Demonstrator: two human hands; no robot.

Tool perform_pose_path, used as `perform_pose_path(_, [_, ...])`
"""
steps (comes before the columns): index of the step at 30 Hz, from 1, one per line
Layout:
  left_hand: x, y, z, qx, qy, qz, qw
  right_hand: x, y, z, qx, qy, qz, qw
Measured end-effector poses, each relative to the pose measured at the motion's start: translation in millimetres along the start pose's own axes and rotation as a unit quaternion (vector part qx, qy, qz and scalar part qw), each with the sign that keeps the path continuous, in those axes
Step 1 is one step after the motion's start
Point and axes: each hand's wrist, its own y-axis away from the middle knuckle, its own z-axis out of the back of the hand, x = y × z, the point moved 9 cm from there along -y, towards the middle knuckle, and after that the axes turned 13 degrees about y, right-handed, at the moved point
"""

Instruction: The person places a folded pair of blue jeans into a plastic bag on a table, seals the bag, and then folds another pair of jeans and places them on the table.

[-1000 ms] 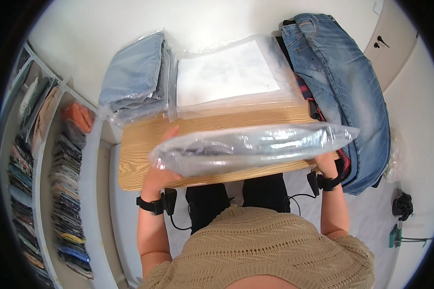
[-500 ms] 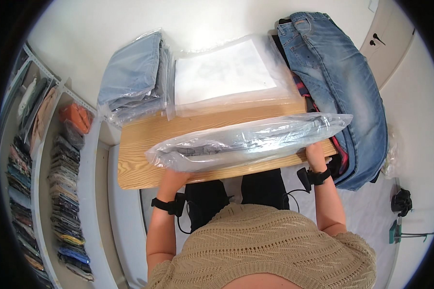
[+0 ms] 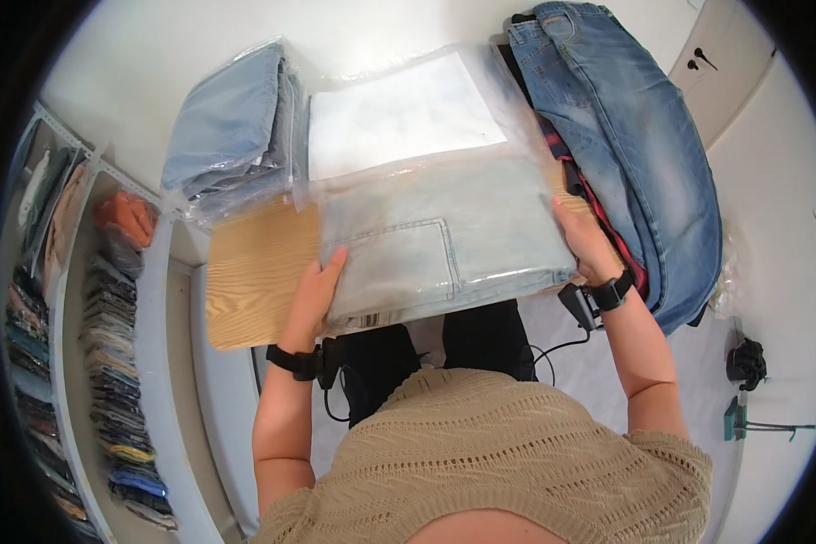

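Observation:
Folded light-blue jeans in a clear plastic bag [image 3: 399,254] lie face up at the table's near edge, a stitched pocket outline showing through. My left hand [image 3: 317,288] grips the bag's left edge, thumb along the side and the other fingers partly hidden. At the opposite side my right hand [image 3: 589,240] holds the right edge, its fingers mostly out of sight. Just beyond the package, a stack of clear bags with a white sheet [image 3: 403,113] on it touches or nearly touches its far edge.
Bagged folded jeans [image 3: 227,113] are piled at the back left of the wooden table [image 3: 258,281]. Loose blue jeans [image 3: 644,172] hang over its right side. Shelves of folded clothes [image 3: 122,363] stand at left, with an orange bagged item [image 3: 129,220].
The bagged jeans have gone from tilted on edge to lying flat, pocket side up. My hands have moved from beneath the package to its two sides.

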Motion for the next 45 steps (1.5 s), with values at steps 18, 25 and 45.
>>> perform_pose_path(18, [32.2,1.1,19.0,0.073,0.100,0.096,0.988,-34.8,57.0,6.7,0.086,-0.036,-0.047,0.995])
perform_pose_path(25, [13.3,29.7,-21.5,0.176,0.235,0.122,0.948,-5.5,62.8,29.7,0.127,0.045,-0.020,0.991])
perform_pose_path(45, [-209.4,92.2,60.1,-0.132,0.214,-0.434,0.865,406.0,-69.7,-147.6,0.144,-0.093,0.403,0.899])
